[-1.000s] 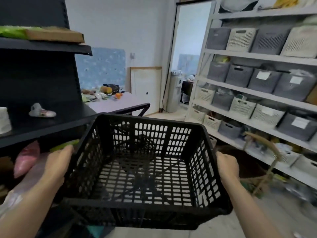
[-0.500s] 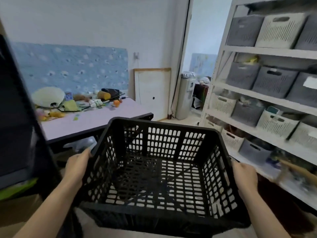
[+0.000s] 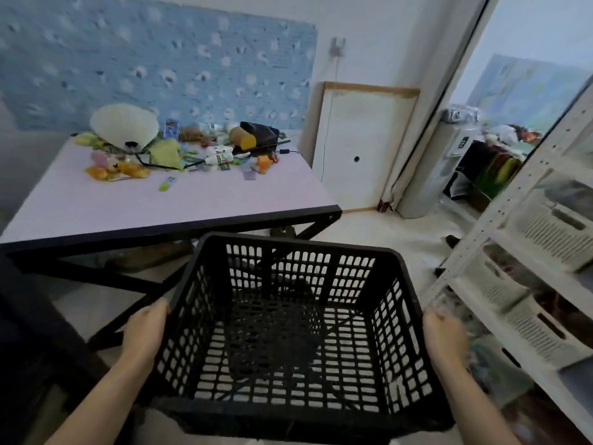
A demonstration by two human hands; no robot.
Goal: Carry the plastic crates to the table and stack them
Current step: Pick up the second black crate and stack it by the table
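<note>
You carried the crate low in front of you, one hand on each side wall, most likely so the empty, open-topped load stayed level and its weight was shared. Your left hand pressed against the left wall near the rim, and your right hand did the same on the right; the fingers of both were curled onto the outer faces, clamped on the crate, though the tips were hidden behind the mesh. The crate hung in the air, short of the table and below its top, its far rim near the table's front edge. The near half of the tabletop was bare, while the clutter sat toward the back by the wall, so there seemed to be room to set the crate down. The shelves stood close on your right, which left little space for swinging that way.
</note>
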